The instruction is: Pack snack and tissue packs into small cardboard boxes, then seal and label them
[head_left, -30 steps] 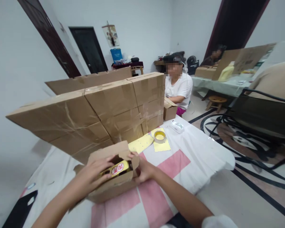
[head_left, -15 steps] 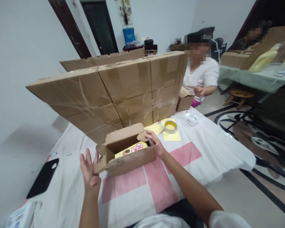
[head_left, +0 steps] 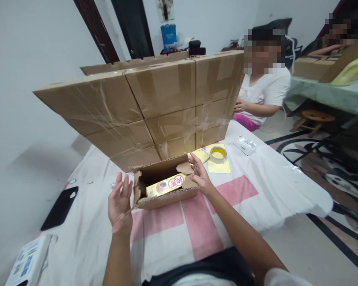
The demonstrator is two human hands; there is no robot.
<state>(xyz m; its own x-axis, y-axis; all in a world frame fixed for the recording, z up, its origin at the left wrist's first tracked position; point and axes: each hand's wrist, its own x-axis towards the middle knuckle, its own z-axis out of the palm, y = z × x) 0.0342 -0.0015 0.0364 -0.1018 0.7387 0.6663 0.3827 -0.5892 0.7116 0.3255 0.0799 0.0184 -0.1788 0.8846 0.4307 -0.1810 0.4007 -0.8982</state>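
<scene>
An opened cardboard box (head_left: 167, 201) sits on the cloth-covered table between my hands. Inside it lies a yellow printed carton (head_left: 164, 185) with red lettering. My left hand (head_left: 121, 204) is at the box's left end, fingers stretched upward and holding nothing. At the right end, my right hand (head_left: 200, 174) touches a short end flap (head_left: 185, 168) that leans inward over the carton; its fingers are spread along that end. The box's far long flap stands upright.
Stacked, taped cardboard boxes (head_left: 170, 95) form a wall behind. A tape roll (head_left: 218, 155) lies on yellow paper (head_left: 222, 169), near a white device (head_left: 245, 145). At left are a black phone-like slab (head_left: 59, 208) and a white item (head_left: 28, 260). A co-worker (head_left: 265, 91) sits beyond.
The end flaps, earlier sticking outward, are now folded inward, and the far flap stands up. My view has shifted slightly. The co-worker's small box has gone from sight behind the stack.
</scene>
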